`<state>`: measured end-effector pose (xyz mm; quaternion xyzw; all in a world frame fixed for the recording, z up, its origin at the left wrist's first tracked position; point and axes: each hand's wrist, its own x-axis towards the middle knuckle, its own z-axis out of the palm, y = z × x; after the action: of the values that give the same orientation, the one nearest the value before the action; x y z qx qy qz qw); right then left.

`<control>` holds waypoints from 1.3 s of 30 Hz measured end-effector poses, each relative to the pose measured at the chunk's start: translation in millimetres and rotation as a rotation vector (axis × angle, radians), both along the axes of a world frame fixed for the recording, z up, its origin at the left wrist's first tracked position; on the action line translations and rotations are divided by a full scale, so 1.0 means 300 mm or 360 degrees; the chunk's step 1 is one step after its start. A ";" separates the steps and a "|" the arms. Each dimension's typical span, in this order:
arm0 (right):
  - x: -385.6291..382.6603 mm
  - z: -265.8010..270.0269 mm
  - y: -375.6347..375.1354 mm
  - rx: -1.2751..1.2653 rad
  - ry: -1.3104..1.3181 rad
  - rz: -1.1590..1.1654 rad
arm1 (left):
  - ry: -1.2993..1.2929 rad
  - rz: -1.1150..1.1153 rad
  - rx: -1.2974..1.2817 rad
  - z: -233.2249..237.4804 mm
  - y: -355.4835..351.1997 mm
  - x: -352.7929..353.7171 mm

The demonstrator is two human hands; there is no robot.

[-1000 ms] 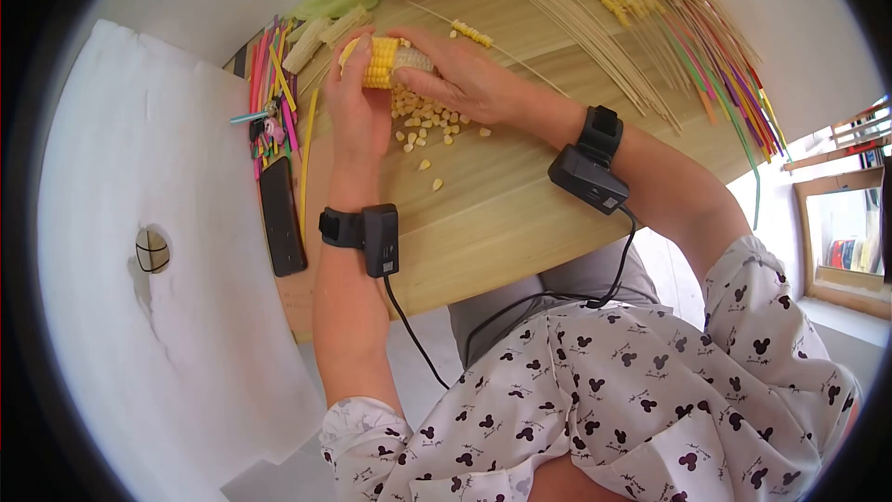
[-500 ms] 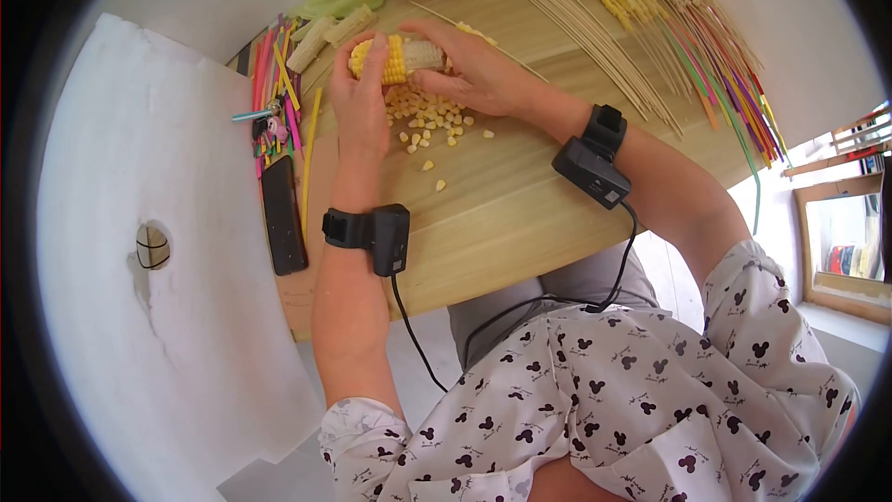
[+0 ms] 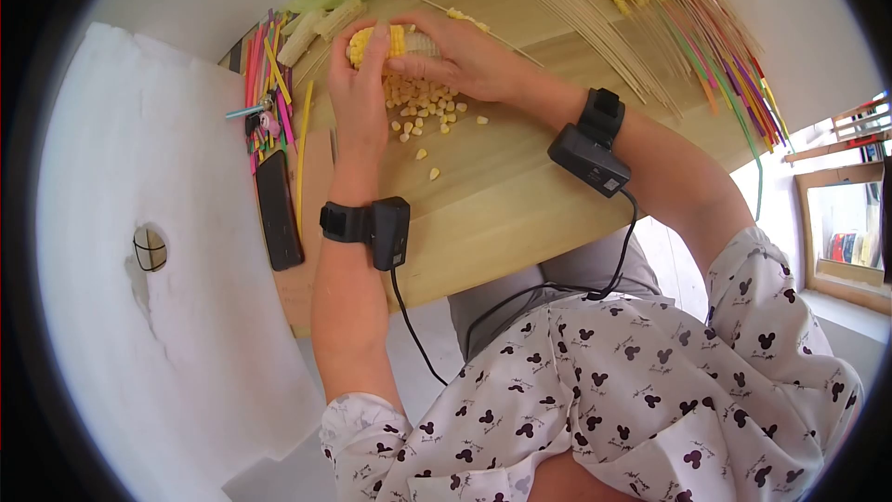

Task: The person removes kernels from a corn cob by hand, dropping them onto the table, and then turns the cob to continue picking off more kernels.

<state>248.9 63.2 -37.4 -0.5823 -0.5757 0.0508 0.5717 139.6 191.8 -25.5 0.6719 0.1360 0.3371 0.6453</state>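
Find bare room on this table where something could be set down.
The widest free patch is bare wood between the loose kernels and the table's near edge. A smaller one lies between the kernel-threaded stick and the plain sticks. The left end is crowded with coloured strips and the phone.

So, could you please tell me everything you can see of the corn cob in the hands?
The corn cob is held crosswise between both hands. The left hand grips its yellow end, which bears tight rows of kernels; the right hand holds the paler end, which looks stripped. Fingers hide parts of both ends. Loose kernels lie on the table just on the wearer's side of it; whether the cob touches the table is unclear.
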 end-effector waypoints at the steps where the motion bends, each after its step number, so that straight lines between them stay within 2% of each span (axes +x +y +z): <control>1: -0.007 0.005 0.000 -0.0001 0.0015 0.0011 | 0.0004 -0.0005 -0.0017 0.003 0.003 -0.008; 4: -0.015 0.022 -0.020 -0.0190 0.0013 0.0107 | 0.0017 -0.0109 -0.0128 0.017 0.002 -0.018; 6: -0.010 0.055 -0.014 -0.0181 -0.0086 0.0096 | 0.0018 0.0089 0.0438 0.004 0.018 -0.026; 7: -0.026 0.035 -0.015 -0.0165 -0.0041 0.0091 | 0.0018 -0.0053 0.0113 0.010 0.020 -0.031; 8: -0.034 0.027 -0.023 -0.0167 -0.0081 0.0077 | 0.0037 -0.0022 -0.0039 -0.002 0.022 -0.027; 10: -0.033 0.054 0.001 -0.0111 -0.0128 0.0113 | 0.0055 -0.0052 -0.0086 -0.003 0.033 -0.035; 13: -0.037 0.073 -0.047 -0.0416 0.0042 0.0091 | -0.0012 -0.0113 -0.0207 0.022 0.004 -0.028; 16: -0.034 0.063 -0.014 -0.0265 0.0103 0.0052 | 0.0043 -0.0043 -0.0111 0.028 0.008 -0.018; 18: -0.006 0.012 -0.003 -0.0072 -0.0150 -0.0071 | 0.0067 -0.0028 -0.0108 0.030 -0.005 -0.011; 19: -0.001 0.004 -0.003 -0.0065 -0.0149 -0.0073 | 0.0147 0.0001 -0.0105 0.039 0.001 -0.017; 23: 0.003 0.006 0.009 -0.0109 -0.0166 -0.0091 | 0.0116 0.0049 -0.0045 0.026 0.005 0.001; 28: 0.042 -0.016 0.018 -0.0154 -0.0035 0.0079 | 0.0013 0.0071 -0.0079 -0.022 0.024 0.017; 34: 0.066 -0.027 -0.015 -0.0236 -0.0023 -0.0003 | -0.0027 0.0112 -0.0097 0.001 -0.004 0.023; 37: 0.048 -0.036 -0.023 -0.0241 0.0078 -0.0001 | 0.0145 0.0190 -0.0069 0.003 -0.022 0.018; 39: 0.046 -0.026 -0.035 -0.0252 0.0115 0.0005 | 0.0002 0.0137 -0.0055 -0.006 -0.022 0.020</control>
<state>262.7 52.7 -45.1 -0.6226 -0.5497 0.1182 0.5442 145.7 185.2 -27.4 0.6544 0.1709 0.3617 0.6417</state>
